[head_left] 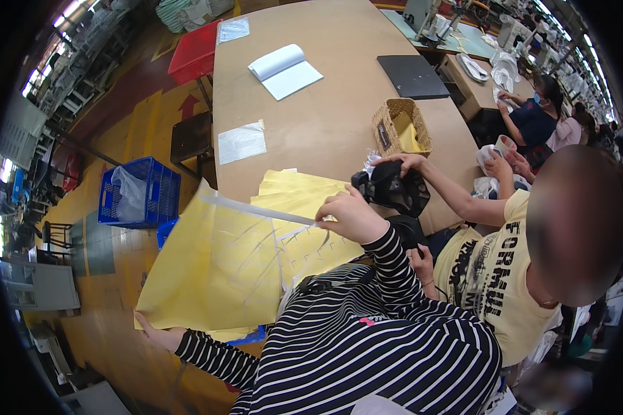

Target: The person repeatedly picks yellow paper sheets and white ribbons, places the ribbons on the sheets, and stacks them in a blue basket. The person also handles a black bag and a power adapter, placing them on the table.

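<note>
A large yellow sheet (215, 270) hangs tilted off the near left edge of the table, its upper side marked with cut lines. At its lower left corner my left hand (161, 337) is closed on the sheet, thumb on top. My right hand (353, 214) pinches the right end of a narrow whitish strip (256, 207) that runs along the sheet's upper edge. Whether the strip is fully attached, I cannot tell. More yellow sheets (294, 183) lie beneath and behind, on the table.
Close by my right hand, a co-worker's hands hold a black mesh cap (401, 187). On the table (339, 34) are a wicker basket (429, 142), an open notebook (287, 72), a black folder (413, 76) and a plastic-wrapped packet (242, 142). A blue crate (145, 194) stands left.
</note>
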`<state>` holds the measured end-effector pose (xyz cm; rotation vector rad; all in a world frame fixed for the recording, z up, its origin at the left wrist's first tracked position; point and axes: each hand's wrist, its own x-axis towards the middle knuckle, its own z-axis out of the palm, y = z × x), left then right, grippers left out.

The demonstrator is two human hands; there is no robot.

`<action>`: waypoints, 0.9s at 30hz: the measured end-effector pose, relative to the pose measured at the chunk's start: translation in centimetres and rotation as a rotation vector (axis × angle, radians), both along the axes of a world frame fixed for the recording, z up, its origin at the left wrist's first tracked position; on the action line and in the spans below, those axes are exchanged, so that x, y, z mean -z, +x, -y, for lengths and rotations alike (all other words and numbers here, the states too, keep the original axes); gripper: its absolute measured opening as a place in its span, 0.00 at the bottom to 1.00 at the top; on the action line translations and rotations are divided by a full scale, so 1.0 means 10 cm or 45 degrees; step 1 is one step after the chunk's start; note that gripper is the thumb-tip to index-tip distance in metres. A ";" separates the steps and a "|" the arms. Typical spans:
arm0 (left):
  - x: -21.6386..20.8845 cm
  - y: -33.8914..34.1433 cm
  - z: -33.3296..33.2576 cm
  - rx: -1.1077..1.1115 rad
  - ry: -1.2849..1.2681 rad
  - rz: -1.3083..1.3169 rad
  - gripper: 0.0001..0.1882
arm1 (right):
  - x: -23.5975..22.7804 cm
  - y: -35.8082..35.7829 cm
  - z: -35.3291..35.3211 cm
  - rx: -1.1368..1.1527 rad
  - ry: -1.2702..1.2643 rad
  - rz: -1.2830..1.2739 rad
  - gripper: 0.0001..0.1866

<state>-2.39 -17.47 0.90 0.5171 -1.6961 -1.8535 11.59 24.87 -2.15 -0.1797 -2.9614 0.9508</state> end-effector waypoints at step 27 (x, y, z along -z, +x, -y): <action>-0.29 0.09 -0.88 0.750 -1.093 0.073 0.30 | -0.67 -0.66 0.56 -0.104 -0.556 -0.883 0.07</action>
